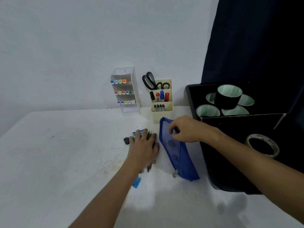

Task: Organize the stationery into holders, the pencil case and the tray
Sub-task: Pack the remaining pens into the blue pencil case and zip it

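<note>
A blue mesh pencil case (179, 155) lies open on the white table, and my right hand (185, 129) pinches its upper edge. My left hand (143, 145) lies over a bundle of pencils (148, 167), fingers curled round them; their tips stick out below my palm. A small green-and-blue box (137, 133) sits under my fingertips. A dark eraser (126, 140) lies just left of that hand, and a blue sharpener (136, 182) beside my wrist.
A white tiered holder (126, 91) of coloured markers leans against the wall. A cream holder (162, 99) keeps scissors, markers and pens. At the right a black tray (230, 170) holds several tape rolls (229, 96). A dark curtain hangs behind it.
</note>
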### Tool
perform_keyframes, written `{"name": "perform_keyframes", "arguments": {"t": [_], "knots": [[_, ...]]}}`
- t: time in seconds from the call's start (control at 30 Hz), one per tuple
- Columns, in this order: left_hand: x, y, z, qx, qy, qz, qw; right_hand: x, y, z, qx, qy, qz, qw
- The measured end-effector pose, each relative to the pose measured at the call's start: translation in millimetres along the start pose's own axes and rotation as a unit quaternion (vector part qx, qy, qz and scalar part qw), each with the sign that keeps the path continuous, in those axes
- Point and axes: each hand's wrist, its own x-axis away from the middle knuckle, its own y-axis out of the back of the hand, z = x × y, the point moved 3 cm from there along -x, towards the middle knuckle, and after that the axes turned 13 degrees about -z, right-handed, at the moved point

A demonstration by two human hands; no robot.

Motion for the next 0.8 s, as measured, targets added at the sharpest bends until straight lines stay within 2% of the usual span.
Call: {"name": "perform_keyframes", "arguments": {"t": [0.23,0.37,0.5,0.57,0.7,0.8], "knots": [[2,6,19,0.044,0.04,-0.022,0.998,1,-17,-3,-0.075,0.006,-0.03,0.997],[12,13,36,0.049,0.098,-0.028,0.994,1,-18,-7,-0.102,-0.006,-0.044,0.994],[26,26,47,0.066,0.154,-0.103,0.98,1,-18,-6,-0.129,0.004,-0.052,0.99],[31,32,45,0.079,0.18,-0.118,0.973,2,-18,-6,-0.135,0.001,-0.053,0.989],[39,38,32,0.133,0.214,-0.109,0.962,2,-21,-8,-0.143,-0.011,-0.052,0.988],[40,33,23,0.106,0.186,-0.084,0.973,-1,-23,-8,-0.132,-0.013,-0.054,0.99]]}}
